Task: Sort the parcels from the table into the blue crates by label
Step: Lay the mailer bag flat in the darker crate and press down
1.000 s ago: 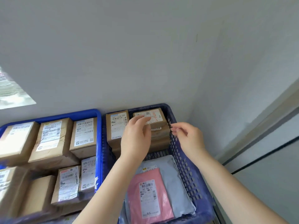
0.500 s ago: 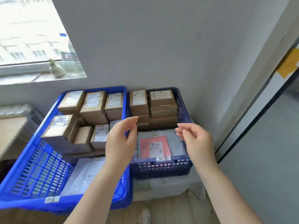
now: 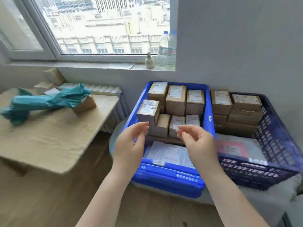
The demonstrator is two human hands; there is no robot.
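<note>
Both hands up in front of the crates, empty. Left hand (image 3: 131, 141) fingers loosely bent, thumb apart, nothing in its grip. Right hand (image 3: 198, 141) same: fingers relaxed and slightly curled, holding nothing. The two hands face each other, apart, over the near end of the bright blue crate (image 3: 168, 176).

That crate is stacked at the back with brown cardboard boxes (image 3: 176, 99), white labels up; a white mailer bag (image 3: 168, 153) lies flat at its near end. Just beside it on the right, touching or nearly so, is the dark blue crate (image 3: 262, 172), also with labelled brown boxes at the back and a pink mailer (image 3: 229, 148) on a grey one in front.

Left of the crates, the wooden table (image 3: 49, 136) carries a crumpled teal parcel bag (image 3: 47, 102) resting across a small brown box (image 3: 85, 104); more cardboard blurred at the far corner. Two water bottles (image 3: 167, 49) and a small vase (image 3: 150, 60) on the windowsill.
</note>
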